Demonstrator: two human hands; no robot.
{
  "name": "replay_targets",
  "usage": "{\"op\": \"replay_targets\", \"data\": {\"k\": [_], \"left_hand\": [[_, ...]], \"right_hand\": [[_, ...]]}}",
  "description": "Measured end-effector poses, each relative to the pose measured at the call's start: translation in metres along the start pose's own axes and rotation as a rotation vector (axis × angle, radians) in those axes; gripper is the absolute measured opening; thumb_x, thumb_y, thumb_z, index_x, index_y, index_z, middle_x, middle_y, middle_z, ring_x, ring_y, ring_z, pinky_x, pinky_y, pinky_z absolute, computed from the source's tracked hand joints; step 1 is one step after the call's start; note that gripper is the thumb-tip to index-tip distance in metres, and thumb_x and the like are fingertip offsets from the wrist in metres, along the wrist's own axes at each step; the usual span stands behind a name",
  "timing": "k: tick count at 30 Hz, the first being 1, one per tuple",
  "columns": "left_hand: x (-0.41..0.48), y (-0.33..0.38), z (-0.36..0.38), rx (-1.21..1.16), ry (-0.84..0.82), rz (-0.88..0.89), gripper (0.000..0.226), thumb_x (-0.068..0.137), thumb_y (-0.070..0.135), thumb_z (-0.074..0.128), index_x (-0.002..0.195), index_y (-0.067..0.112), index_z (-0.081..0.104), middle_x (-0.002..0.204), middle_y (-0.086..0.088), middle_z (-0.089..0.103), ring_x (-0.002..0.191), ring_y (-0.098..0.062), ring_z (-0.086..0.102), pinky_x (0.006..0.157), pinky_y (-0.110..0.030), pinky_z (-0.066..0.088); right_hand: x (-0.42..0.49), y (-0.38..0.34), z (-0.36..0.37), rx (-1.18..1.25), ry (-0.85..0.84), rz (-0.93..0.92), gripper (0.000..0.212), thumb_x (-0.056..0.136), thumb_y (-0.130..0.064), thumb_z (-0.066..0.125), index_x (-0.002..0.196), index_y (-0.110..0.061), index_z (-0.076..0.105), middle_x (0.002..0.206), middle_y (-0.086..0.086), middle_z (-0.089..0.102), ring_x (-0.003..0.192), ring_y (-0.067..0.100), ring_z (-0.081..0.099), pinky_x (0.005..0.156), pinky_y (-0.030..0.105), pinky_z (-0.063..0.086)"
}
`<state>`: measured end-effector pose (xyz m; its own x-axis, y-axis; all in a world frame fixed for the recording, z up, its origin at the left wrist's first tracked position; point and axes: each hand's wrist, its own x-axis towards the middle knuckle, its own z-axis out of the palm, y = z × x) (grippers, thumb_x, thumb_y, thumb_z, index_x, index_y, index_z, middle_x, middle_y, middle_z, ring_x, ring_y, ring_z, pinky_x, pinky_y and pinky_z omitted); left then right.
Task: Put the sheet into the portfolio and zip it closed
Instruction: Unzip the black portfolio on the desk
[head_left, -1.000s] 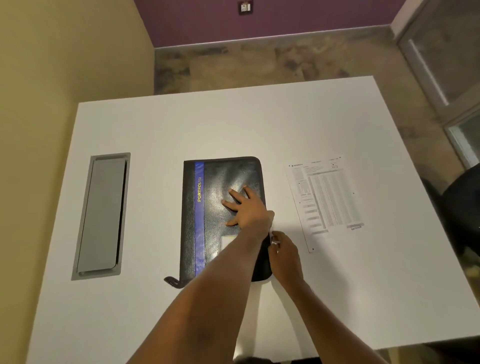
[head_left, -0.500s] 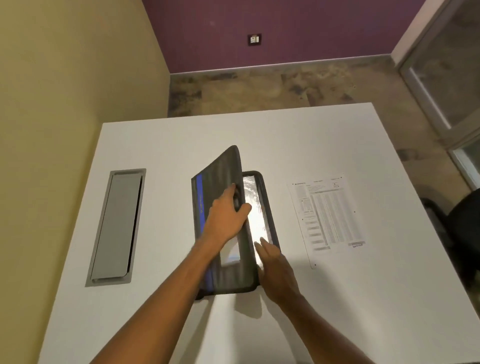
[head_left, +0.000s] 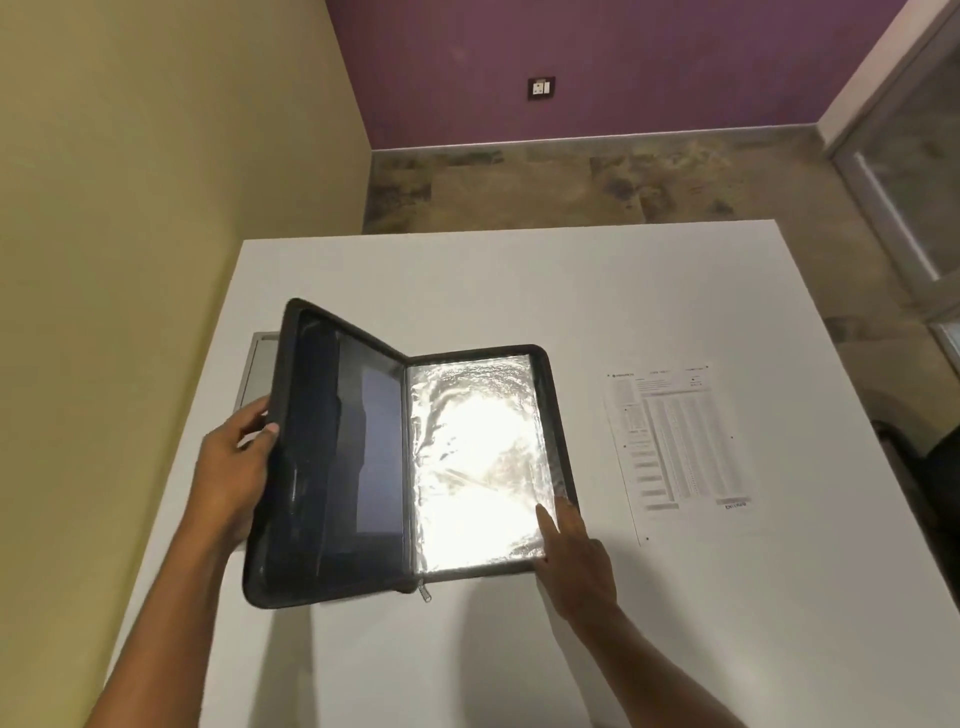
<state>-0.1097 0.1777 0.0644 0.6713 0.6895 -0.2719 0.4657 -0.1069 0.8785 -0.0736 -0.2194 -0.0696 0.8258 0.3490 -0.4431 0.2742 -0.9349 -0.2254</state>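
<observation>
The black zip portfolio (head_left: 332, 467) lies open on the white table (head_left: 571, 291). Its left cover is raised and tilted up; my left hand (head_left: 234, 467) grips that cover's outer edge. The right half lies flat and shows a shiny clear plastic sleeve (head_left: 478, 457) that glares under the light. My right hand (head_left: 576, 561) rests on the lower right corner of that half, index finger stretched onto the sleeve. The zip pull (head_left: 425, 591) hangs at the bottom of the spine. The printed sheet (head_left: 680, 441) lies flat on the table to the right of the portfolio, apart from it.
A grey cable hatch (head_left: 257, 374) is set into the table behind the raised cover, mostly hidden. A dark chair (head_left: 930, 452) stands at the table's right edge. A yellow wall runs along the left; the floor lies beyond the far edge.
The portfolio went from shut and flat to wide open. My left hand swung the cover up and leftward, and my right hand moved onto the right half's lower corner.
</observation>
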Motion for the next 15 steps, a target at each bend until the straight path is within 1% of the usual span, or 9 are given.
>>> {"op": "replay_targets", "data": {"k": [2,5,6,8,10,12,13,15], "left_hand": [[0.013,-0.020,-0.010,0.010,0.086,-0.018,0.039,0.104,0.016,0.061,0.120,0.049,0.072,0.116,0.004,0.073,0.106,-0.029,0.072,0.092,-0.049,0.062],[0.032,-0.047,-0.019,0.081,0.180,-0.026,0.035,0.099,0.010,0.066,0.118,0.038,0.071,0.109,-0.003,0.076,0.104,-0.036,0.073,0.095,-0.058,0.059],[0.037,-0.055,-0.019,0.095,0.203,-0.046,0.034,0.098,0.009,0.067,0.118,0.035,0.071,0.109,-0.004,0.077,0.104,-0.036,0.074,0.097,-0.058,0.058],[0.042,-0.070,-0.017,0.127,0.244,-0.081,0.033,0.096,0.009,0.067,0.121,0.030,0.073,0.109,-0.002,0.077,0.104,-0.035,0.074,0.097,-0.049,0.059],[0.045,-0.084,-0.014,0.206,0.274,-0.086,0.033,0.096,0.013,0.067,0.127,0.024,0.074,0.108,-0.005,0.077,0.097,-0.031,0.072,0.088,-0.039,0.055],[0.046,-0.094,-0.010,0.320,0.249,-0.066,0.036,0.098,0.022,0.065,0.133,0.016,0.071,0.112,-0.016,0.077,0.092,-0.030,0.069,0.083,-0.037,0.050],[0.046,-0.099,-0.008,0.404,0.206,-0.053,0.039,0.098,0.026,0.064,0.135,0.012,0.069,0.114,-0.021,0.076,0.095,-0.034,0.069,0.083,-0.039,0.051],[0.047,-0.106,-0.003,0.688,0.117,-0.075,0.049,0.098,0.033,0.067,0.140,0.008,0.063,0.123,-0.027,0.069,0.111,-0.048,0.064,0.091,-0.054,0.052]], "right_hand": [[-0.001,-0.001,-0.002,-0.029,-0.021,0.012,0.076,0.099,-0.030,0.058,0.162,-0.029,0.017,0.173,0.002,0.009,0.160,0.018,0.013,0.104,0.033,0.050],[-0.004,-0.001,-0.003,-0.056,-0.045,0.033,0.076,0.101,-0.030,0.053,0.164,-0.029,0.011,0.174,0.002,0.003,0.161,0.017,0.006,0.105,0.035,0.047],[-0.006,-0.001,-0.002,-0.048,-0.046,0.041,0.075,0.101,-0.029,0.052,0.164,-0.028,0.010,0.174,0.002,0.001,0.161,0.017,0.004,0.106,0.035,0.046],[-0.008,0.000,-0.002,-0.036,-0.034,0.050,0.074,0.102,-0.027,0.050,0.164,-0.028,0.010,0.174,0.002,0.000,0.161,0.018,0.004,0.107,0.037,0.045],[-0.009,0.001,-0.003,-0.040,-0.030,0.051,0.073,0.102,-0.026,0.049,0.164,-0.028,0.009,0.174,0.003,-0.001,0.161,0.019,0.004,0.108,0.037,0.045],[-0.010,0.002,-0.003,-0.038,-0.036,0.045,0.073,0.102,-0.026,0.049,0.164,-0.027,0.008,0.174,0.004,-0.001,0.161,0.020,0.004,0.109,0.037,0.045],[-0.010,0.001,-0.004,-0.028,-0.038,0.046,0.074,0.102,-0.025,0.049,0.164,-0.027,0.008,0.174,0.004,-0.002,0.161,0.020,0.004,0.110,0.037,0.044],[-0.010,0.001,-0.005,-0.019,-0.040,0.045,0.074,0.103,-0.024,0.049,0.164,-0.028,0.008,0.174,0.004,-0.003,0.161,0.020,0.003,0.110,0.037,0.043]]}}
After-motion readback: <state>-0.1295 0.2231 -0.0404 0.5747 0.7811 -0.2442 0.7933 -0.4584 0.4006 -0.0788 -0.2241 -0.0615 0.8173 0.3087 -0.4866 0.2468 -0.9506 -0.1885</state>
